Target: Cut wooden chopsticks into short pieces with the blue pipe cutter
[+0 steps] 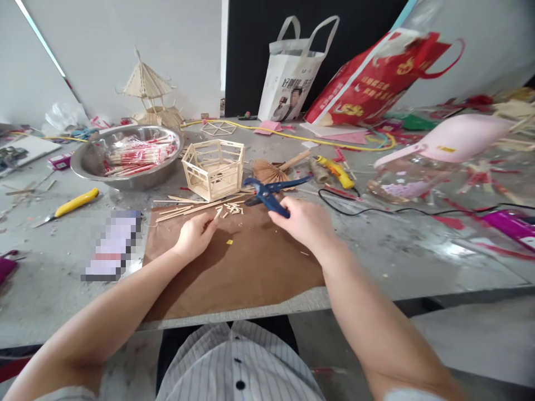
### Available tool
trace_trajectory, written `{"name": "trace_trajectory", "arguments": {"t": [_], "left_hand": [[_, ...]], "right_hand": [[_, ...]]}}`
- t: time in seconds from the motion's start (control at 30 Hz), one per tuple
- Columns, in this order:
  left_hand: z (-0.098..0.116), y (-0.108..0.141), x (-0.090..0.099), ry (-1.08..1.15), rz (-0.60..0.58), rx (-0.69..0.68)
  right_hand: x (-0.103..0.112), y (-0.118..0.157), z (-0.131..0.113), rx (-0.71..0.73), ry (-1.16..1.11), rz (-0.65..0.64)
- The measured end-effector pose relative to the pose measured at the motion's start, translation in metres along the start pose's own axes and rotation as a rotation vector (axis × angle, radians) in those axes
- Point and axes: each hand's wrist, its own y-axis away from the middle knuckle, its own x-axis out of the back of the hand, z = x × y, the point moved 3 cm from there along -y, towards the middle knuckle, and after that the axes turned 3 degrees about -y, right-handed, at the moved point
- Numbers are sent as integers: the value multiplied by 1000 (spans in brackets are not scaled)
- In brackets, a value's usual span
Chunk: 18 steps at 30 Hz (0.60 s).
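Observation:
My left hand (195, 236) rests on the brown mat (234, 273), thumb and forefinger pinched at a short piece of wooden stick (218, 212). Several more cut stick pieces (234, 209) lie loosely just beyond those fingertips. My right hand (307, 225) is wrapped round one handle of a blue-handled cutter (267, 196); its handles are spread and its jaws point left, over the mat's far edge. Long thin sticks (179, 210) lie side by side behind my left hand. A six-sided wooden stick frame (214, 170) stands just past them.
To the left are a metal bowl (83, 161) of wrapped sticks, a yellow utility knife (77, 202) and a phone (112, 245). A stick pagoda (146, 89) stands behind. On the right, a yellow glue gun (336, 171) trails a black cord near a pink-lidded jug (418, 172).

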Motion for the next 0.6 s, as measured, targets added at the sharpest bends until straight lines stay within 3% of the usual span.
{"name": "trace_trajectory", "arguments": {"t": [0.07,0.2,0.43,0.5,0.6], "left_hand": [[0,-1,0,-43,19,-31],[-3,-3,-1,-124,25,-89],[-7,-4,-11,-203,-86,-225],[-6,-3,-12,-213,-90,-248],[-5,-3,-12,-229,-86,-254]], "right_hand": [[-3,-5,16,-103,26,29],[-19,-14,40,-242,59,-69],[-45,-17,40,-280,26,-211],[-42,-16,38,-269,6,-187],[-21,-13,36,-204,-29,-99]]}}
